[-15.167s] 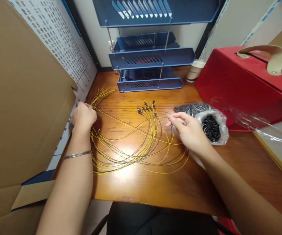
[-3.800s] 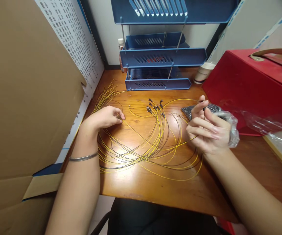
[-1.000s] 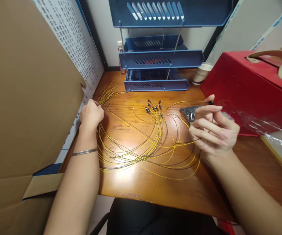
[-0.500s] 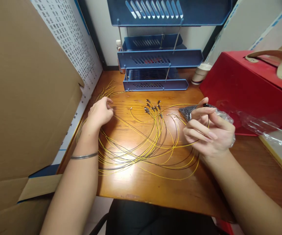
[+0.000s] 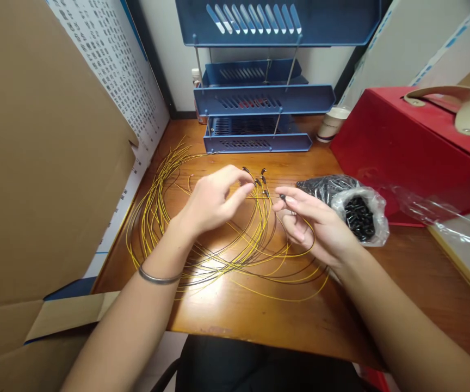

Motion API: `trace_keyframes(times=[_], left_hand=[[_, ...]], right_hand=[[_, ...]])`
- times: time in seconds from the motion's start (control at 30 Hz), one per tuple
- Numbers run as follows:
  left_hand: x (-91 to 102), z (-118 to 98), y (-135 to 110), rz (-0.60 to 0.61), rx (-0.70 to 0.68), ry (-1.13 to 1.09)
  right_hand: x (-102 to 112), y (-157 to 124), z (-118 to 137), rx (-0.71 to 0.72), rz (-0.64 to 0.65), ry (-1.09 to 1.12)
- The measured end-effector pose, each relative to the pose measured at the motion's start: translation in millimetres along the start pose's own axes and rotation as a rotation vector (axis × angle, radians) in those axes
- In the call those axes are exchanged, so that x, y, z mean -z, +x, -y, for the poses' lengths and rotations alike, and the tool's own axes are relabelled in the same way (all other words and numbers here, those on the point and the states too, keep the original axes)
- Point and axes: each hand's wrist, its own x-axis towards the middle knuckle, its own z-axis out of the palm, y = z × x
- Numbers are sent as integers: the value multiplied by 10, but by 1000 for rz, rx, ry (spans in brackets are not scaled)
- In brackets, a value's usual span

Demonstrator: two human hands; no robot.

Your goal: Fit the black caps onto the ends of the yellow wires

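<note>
My right hand [image 5: 320, 220] pinches a small black cap [image 5: 283, 197] between thumb and index finger. A thin yellow wire runs from the cap toward my left hand, and another loops below the right fingers. My left hand [image 5: 214, 198] hovers left of it, thumb and index tips nearly together; whether the wire is between them I cannot tell. Beneath both hands lie coiled yellow and black wires [image 5: 235, 261]. Several wire ends carry black caps [image 5: 264, 178], gathered behind the hands. Right of my right hand, an open clear bag of black caps [image 5: 359, 218] rests on the table.
A blue tiered tray rack [image 5: 263, 100] stands at the back, with a paper cup [image 5: 333, 124] beside it. At right is a red box [image 5: 414, 158] with a beige handle. A large cardboard box [image 5: 47, 152] borders the left side of the wooden table [image 5: 235, 318].
My left hand has moved right, from the wire bundle to the middle. My right hand has come left and down with the black cap, uncovering the bag's opening.
</note>
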Motion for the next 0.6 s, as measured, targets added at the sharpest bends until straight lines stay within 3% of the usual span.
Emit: trace_keyframes(times=[0.17,0.6], left_hand=[[-162,-171,-29,144,-101,-53],[-225,-137,-32,84,-170,20]], right_hand=[[-44,5,-46,-13,23,-28],[-41,32,-89,-6,-14,-123]])
